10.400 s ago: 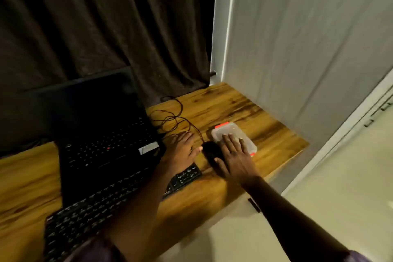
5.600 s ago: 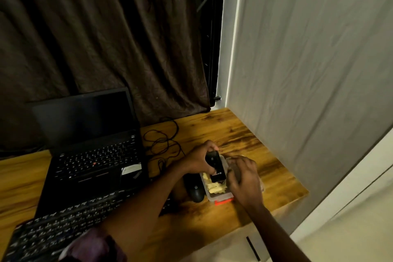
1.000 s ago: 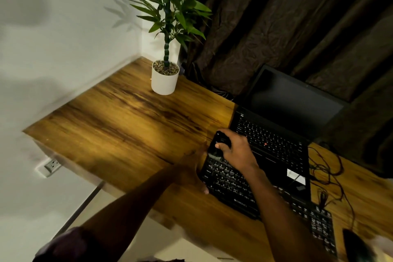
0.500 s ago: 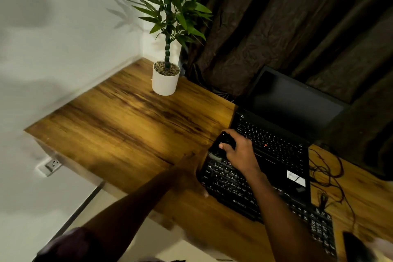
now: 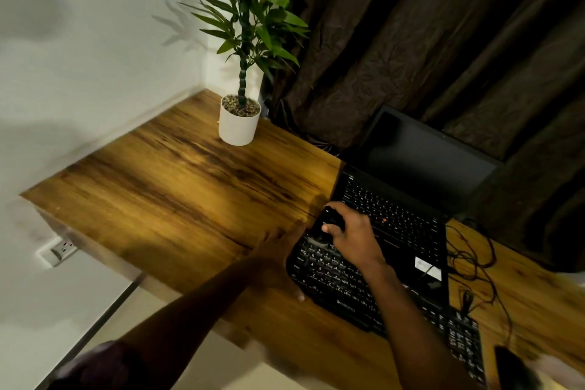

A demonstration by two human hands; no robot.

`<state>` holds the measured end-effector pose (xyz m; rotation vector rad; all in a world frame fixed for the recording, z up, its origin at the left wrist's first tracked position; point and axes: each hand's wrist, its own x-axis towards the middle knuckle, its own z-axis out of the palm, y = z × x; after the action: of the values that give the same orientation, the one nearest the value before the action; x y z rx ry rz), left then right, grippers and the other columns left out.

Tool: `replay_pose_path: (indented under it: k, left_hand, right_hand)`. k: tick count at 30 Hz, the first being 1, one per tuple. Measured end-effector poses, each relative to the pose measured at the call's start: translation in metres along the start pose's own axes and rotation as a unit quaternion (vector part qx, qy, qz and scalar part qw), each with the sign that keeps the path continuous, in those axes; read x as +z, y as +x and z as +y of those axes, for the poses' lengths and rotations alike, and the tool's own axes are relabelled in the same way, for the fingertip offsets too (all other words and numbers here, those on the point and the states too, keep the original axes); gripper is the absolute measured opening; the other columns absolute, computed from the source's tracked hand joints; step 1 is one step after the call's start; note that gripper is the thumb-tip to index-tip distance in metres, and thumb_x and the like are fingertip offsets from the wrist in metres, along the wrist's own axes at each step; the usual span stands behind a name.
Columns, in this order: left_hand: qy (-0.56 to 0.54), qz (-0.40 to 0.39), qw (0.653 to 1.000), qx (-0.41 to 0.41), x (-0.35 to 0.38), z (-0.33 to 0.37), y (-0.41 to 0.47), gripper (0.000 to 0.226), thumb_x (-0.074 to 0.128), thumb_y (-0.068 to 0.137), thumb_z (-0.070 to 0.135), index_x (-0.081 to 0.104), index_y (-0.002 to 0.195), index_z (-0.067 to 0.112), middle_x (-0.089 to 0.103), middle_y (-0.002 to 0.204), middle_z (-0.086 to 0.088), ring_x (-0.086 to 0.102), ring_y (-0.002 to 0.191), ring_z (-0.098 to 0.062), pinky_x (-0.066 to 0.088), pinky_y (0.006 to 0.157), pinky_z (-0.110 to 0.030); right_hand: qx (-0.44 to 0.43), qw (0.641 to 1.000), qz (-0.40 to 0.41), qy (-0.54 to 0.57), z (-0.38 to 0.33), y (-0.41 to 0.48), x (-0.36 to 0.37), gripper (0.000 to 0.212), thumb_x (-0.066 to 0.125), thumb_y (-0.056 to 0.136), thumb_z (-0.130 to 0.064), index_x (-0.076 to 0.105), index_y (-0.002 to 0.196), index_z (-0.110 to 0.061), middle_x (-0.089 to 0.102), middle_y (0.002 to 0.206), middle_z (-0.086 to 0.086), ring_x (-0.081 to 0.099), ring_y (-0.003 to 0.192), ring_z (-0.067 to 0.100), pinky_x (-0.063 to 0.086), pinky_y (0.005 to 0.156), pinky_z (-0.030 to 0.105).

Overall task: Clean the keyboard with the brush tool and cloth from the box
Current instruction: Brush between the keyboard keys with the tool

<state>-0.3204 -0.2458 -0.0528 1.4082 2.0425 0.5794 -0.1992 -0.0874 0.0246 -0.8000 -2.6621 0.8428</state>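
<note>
A black external keyboard lies on the wooden desk in front of an open black laptop. My right hand is closed around a small black brush tool, whose lower end rests on the keyboard's far left corner. My left hand lies flat against the keyboard's left end, fingers spread, thumb at the front edge. The box and the cloth are not clearly visible; only a pale blur shows at the lower right corner.
A potted plant in a white pot stands at the desk's back corner. Black cables coil right of the laptop. A dark mouse sits at the lower right. Dark curtains hang behind, and a wall socket sits below the desk's left edge.
Over ten seconds I took the brush tool out of the box at the right and turned to the keyboard's left end. In the last second the brush shifted slightly over the corner keys.
</note>
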Motion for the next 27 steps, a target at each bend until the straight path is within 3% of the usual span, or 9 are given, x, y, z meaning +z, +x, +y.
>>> replay_pose_path:
  k: [5, 11, 17, 23, 27]
  left_hand:
    - [-0.017, 0.02, 1.0, 0.003, 0.005, -0.006, 0.004, 0.152, 0.082, 0.037, 0.075, -0.02, 0.147, 0.051, 0.027, 0.156, -0.008, 0.014, 0.145, -0.034, 0.003, 0.116, -0.057]
    - [-0.018, 0.022, 1.0, 0.007, 0.004, -0.005, 0.004, 0.151, 0.084, 0.039, 0.071, -0.015, 0.15, 0.047, 0.031, 0.156, -0.005, 0.018, 0.144, -0.032, 0.005, 0.116, -0.056]
    - [0.001, 0.02, 1.0, 0.003, 0.001, 0.0, 0.003, 0.147, 0.086, 0.045, 0.066, -0.014, 0.151, 0.043, 0.026, 0.158, -0.007, 0.016, 0.145, -0.034, 0.003, 0.117, -0.054]
    - [-0.001, 0.016, 1.0, 0.005, 0.006, -0.007, 0.007, 0.151, 0.082, 0.039, 0.073, -0.018, 0.148, 0.046, 0.019, 0.162, -0.003, 0.014, 0.147, -0.034, 0.004, 0.118, -0.056]
    - [-0.01, 0.023, 1.0, -0.001, 0.009, -0.011, 0.01, 0.154, 0.079, 0.033, 0.078, -0.019, 0.148, 0.049, 0.017, 0.163, -0.004, 0.013, 0.147, -0.034, 0.006, 0.118, -0.057]
  right_hand:
    - [0.029, 1.0, -0.007, -0.01, 0.014, -0.006, -0.013, 0.045, 0.069, 0.089, -0.014, 0.056, 0.123, -0.041, 0.064, 0.115, 0.005, 0.066, 0.1, 0.018, 0.062, 0.081, 0.039]
    - [0.02, 0.999, -0.004, -0.042, 0.018, -0.013, -0.021, 0.046, 0.07, 0.088, -0.008, 0.058, 0.128, -0.028, 0.066, 0.114, 0.003, 0.066, 0.103, 0.015, 0.061, 0.086, 0.036]
    - [0.019, 1.0, 0.007, 0.003, 0.007, -0.01, -0.012, 0.042, 0.07, 0.089, -0.011, 0.059, 0.126, -0.029, 0.067, 0.109, 0.001, 0.067, 0.098, 0.014, 0.061, 0.081, 0.031]
    - [0.032, 0.997, 0.014, -0.067, 0.022, -0.018, -0.033, 0.046, 0.073, 0.086, -0.009, 0.061, 0.127, -0.026, 0.069, 0.114, 0.003, 0.066, 0.103, 0.015, 0.056, 0.094, 0.034]
    - [0.025, 0.997, 0.015, -0.075, 0.019, -0.016, -0.028, 0.044, 0.073, 0.086, -0.011, 0.06, 0.126, -0.024, 0.069, 0.112, 0.005, 0.066, 0.101, 0.017, 0.054, 0.091, 0.029]
